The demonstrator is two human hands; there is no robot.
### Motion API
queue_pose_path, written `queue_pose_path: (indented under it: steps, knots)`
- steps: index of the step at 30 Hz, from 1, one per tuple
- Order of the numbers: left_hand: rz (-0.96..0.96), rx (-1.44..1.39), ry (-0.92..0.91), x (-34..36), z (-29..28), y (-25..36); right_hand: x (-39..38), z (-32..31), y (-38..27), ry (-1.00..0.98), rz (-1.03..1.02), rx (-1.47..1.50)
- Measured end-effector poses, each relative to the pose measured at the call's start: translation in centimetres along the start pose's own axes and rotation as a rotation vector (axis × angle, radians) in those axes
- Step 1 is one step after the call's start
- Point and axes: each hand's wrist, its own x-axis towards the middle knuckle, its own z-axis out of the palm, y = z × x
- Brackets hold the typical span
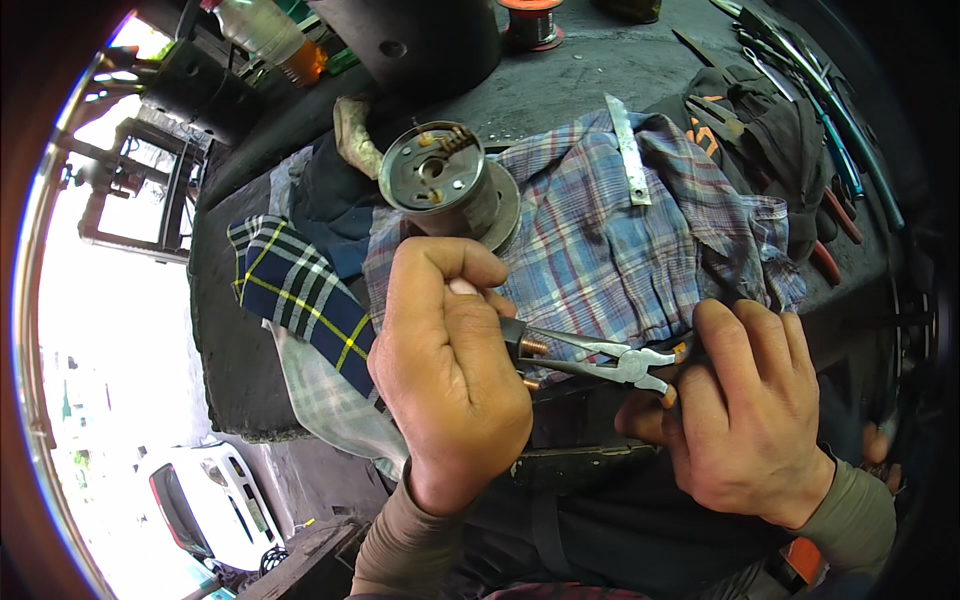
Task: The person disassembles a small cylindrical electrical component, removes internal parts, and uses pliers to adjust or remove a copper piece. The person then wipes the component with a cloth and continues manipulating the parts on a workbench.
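Note:
My left hand is closed around a small black block with copper-coloured threaded studs sticking out; most of the block is hidden by the fingers. Long-nose pliers point leftward, their slim jaws spread and reaching to the block beside the studs. My right hand is wrapped round the handles of these pliers, which are mostly covered by the fingers. Just beyond my left hand, a round metal motor housing with a flanged base stands on a plaid cloth.
A flat metal strip lies on the cloth. Hand tools and a dark bag crowd the right side. At the back are a black bucket, a wire spool and a plastic bottle.

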Motion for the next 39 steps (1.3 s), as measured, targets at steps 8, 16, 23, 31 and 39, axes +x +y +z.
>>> queue_pose_path:
  steps: [8, 16, 23, 31, 39]
  knots:
    - [0.002, -0.015, 0.018, 0.1, 0.3, 0.1, 0.2, -0.1, 0.0, -0.053, 0.063, 0.077]
    - [0.026, -0.002, 0.014, 0.1, 0.3, 0.1, 0.3, -1.2, -0.6, -0.117, 0.081, 0.164]
    - [0.062, 0.032, -0.002, -0.1, -0.1, -0.2, 0.6, -1.7, -0.8, -0.166, 0.082, 0.240]
    - [0.130, 0.045, 0.021, -0.2, 0.1, -0.5, 0.5, -2.0, -0.8, -0.208, 0.099, 0.317]
    - [-0.050, -0.098, 0.079, 0.4, 0.5, 0.3, 0.1, -1.8, -1.9, -0.202, 0.090, 0.292]
